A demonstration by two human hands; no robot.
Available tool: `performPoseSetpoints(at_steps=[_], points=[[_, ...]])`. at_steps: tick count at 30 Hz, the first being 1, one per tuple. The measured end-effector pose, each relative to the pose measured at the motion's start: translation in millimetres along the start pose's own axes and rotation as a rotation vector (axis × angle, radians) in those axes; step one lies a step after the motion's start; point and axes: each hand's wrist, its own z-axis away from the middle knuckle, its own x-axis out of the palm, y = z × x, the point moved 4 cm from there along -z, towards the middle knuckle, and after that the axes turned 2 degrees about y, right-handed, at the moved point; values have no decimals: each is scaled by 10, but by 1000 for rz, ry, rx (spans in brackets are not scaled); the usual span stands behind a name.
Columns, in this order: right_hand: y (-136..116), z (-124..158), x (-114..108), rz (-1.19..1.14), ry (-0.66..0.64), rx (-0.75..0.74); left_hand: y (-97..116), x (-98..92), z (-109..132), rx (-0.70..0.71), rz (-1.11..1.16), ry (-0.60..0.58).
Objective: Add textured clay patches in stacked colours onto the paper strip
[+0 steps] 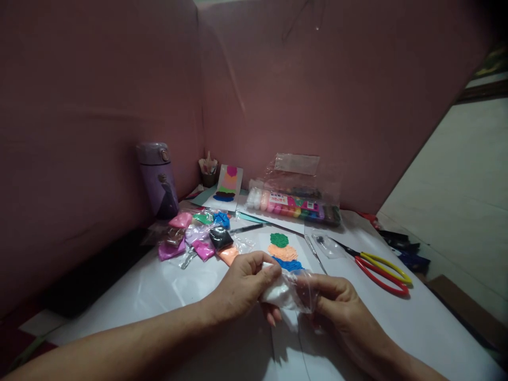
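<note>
Between my two hands, above the front of the white table, is a clear plastic bag of white modelling clay (278, 296). My left hand (252, 283) pinches the clay end with thumb and fingers. Closed on the bag's clear plastic end is my right hand (333, 301). Just beyond lies a card with green clay (279, 240), peach clay (282, 252) and blue clay (289, 263) pressed on it in bands; the hands and bag cover its lower part.
Small bags of coloured clay (204, 238) lie at left beside a purple bottle (159, 180). Scissors (383, 272) and a thin metal tool (315, 254) lie right. A clay pack (293, 203), a finished-looking colour card (228, 182) and a small pot (208, 172) stand behind.
</note>
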Motion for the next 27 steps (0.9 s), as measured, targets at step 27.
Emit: performPoseSetpoints(at_steps=[27], points=[[-26,-19,-9,31,64,-50,-1,-55,-45,-29,3,-60]])
